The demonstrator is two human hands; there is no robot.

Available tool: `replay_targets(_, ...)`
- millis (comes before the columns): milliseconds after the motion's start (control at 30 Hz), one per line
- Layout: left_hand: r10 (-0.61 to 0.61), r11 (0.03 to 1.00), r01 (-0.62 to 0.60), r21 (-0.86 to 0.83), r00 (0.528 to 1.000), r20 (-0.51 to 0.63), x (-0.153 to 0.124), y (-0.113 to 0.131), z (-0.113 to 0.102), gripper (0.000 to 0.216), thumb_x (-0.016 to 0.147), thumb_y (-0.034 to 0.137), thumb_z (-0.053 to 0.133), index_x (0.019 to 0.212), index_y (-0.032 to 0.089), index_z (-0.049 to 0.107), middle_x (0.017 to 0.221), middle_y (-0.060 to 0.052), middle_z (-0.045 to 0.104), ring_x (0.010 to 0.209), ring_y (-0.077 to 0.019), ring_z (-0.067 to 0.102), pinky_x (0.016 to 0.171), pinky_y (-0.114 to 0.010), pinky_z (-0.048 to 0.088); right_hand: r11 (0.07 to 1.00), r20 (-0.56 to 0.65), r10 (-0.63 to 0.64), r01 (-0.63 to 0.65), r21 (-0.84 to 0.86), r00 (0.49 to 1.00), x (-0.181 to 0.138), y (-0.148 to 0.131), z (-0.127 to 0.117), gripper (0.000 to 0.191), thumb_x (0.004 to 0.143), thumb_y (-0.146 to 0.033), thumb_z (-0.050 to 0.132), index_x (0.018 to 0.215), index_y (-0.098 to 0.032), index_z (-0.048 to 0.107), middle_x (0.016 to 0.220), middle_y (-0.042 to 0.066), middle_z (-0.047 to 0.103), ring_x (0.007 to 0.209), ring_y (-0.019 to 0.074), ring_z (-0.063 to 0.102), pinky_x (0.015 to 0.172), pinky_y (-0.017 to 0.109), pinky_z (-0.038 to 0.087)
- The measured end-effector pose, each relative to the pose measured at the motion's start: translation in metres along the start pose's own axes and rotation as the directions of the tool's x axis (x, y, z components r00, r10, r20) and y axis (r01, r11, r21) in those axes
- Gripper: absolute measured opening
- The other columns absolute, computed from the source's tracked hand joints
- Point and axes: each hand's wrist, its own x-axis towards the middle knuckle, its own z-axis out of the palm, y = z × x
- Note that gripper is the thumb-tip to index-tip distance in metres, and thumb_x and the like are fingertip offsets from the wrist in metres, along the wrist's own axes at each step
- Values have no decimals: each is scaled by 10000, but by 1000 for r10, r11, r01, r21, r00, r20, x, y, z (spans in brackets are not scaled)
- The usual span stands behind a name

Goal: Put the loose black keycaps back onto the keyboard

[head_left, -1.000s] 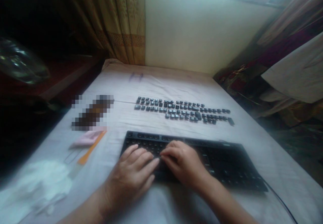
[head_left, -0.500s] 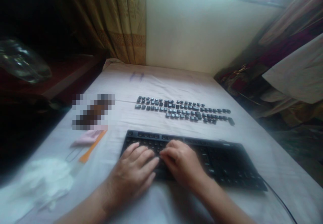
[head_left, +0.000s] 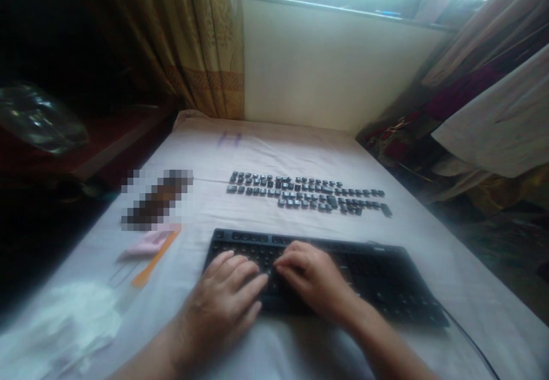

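Observation:
A black keyboard (head_left: 377, 271) lies in front of me on a pale sheet, many of its keycaps off. My left hand (head_left: 227, 294) rests flat over its left part, fingers stretched out and slightly apart. Beside it, my right hand (head_left: 311, 271) is bent over the middle of the keys, thumb and fingertips pinched together. Whatever may be between those fingertips is too small to make out. Beyond the keyboard, loose black keycaps (head_left: 332, 202) are laid out in several uneven rows.
To the left lie an orange strip (head_left: 156, 260), a folded pink cloth (head_left: 148, 244), a crumpled white cloth (head_left: 77, 317) and a pixelated dark item (head_left: 158, 200). The keyboard's cable (head_left: 467, 340) trails off right. A clear glass vessel (head_left: 40, 120) sits on dark furniture at far left.
My view has tilted up a little, so the window shows more and the bed's contents sit lower. Both hands keep nearly the same pose on the keyboard.

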Motion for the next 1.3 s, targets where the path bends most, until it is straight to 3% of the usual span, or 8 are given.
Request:
replay_targets(133, -9, 1000, 9, -3, 998, -69, 0, 0, 2, 250, 919, 246, 557, 1134, 249, 684, 1081, -22, 685, 1080, -201, 587, 1096, -386, 371, 999, -14, -4, 4, -41, 1000, 8, 4, -7, 147, 873, -137, 634, 823, -206, 754, 824, 36, 706, 767, 152, 666, 712, 243, 503)
replay_targets(267, -15, 1000, 16, 5, 991, -133, -1, -1, 7, 219, 904, 269, 574, 1084, 257, 698, 1047, -19, 692, 1054, -199, 602, 1086, -373, 393, 979, -52, 43, -52, -199, 998, 32, 9, -20, 143, 878, -157, 639, 831, -214, 760, 838, 36, 721, 804, 170, 676, 738, 257, 503)
replay_targets(400, 35, 999, -31, 30, 987, -158, -4, -6, 13, 209, 906, 280, 577, 1073, 253, 701, 1028, -18, 693, 1049, -195, 608, 1082, -365, 405, 857, -105, 147, -180, -483, 984, 65, 16, -33, 182, 927, -204, 600, 897, -236, 777, 956, 40, 739, 903, 184, 680, 794, 261, 492)
replay_targets(467, 52, 998, -46, 37, 984, -168, -6, -9, 15, 210, 908, 282, 577, 1074, 250, 701, 1027, -21, 693, 1046, -195, 609, 1080, -369, 412, 814, -137, 164, -213, -541, 977, 81, 21, -37, 207, 942, -223, 575, 947, -234, 781, 1015, 61, 734, 949, 212, 673, 807, 286, 489)
replay_targets(733, 38, 999, -32, 40, 987, -154, -6, -9, 18, 217, 888, 291, 592, 1076, 256, 695, 1023, -21, 682, 1035, -199, 610, 1066, -373, 433, 752, -104, 156, -186, -633, 982, 108, 38, -34, 218, 895, -284, 621, 1042, -256, 779, 1101, 72, 715, 1050, 243, 628, 865, 301, 470)
replay_targets(1000, 5, 1000, -6, -3, 990, -141, 1, -2, 8, 226, 894, 257, 575, 1084, 245, 696, 1035, -20, 692, 1037, -201, 609, 1064, -369, 422, 729, -78, 141, -157, -666, 987, 107, 42, -30, 231, 908, -307, 600, 1040, -243, 779, 1107, 86, 710, 1058, 235, 615, 887, 295, 460)
replay_targets(1300, 2, 1000, -2, 1, 997, -81, 0, 0, 4, 272, 893, 196, 555, 1125, 242, 689, 1081, -29, 690, 1077, -214, 595, 1058, -404, 429, 771, -104, 132, -168, -614, 986, 99, 34, -31, 214, 905, -293, 628, 1045, -219, 772, 1112, 100, 708, 1066, 253, 626, 904, 324, 473)
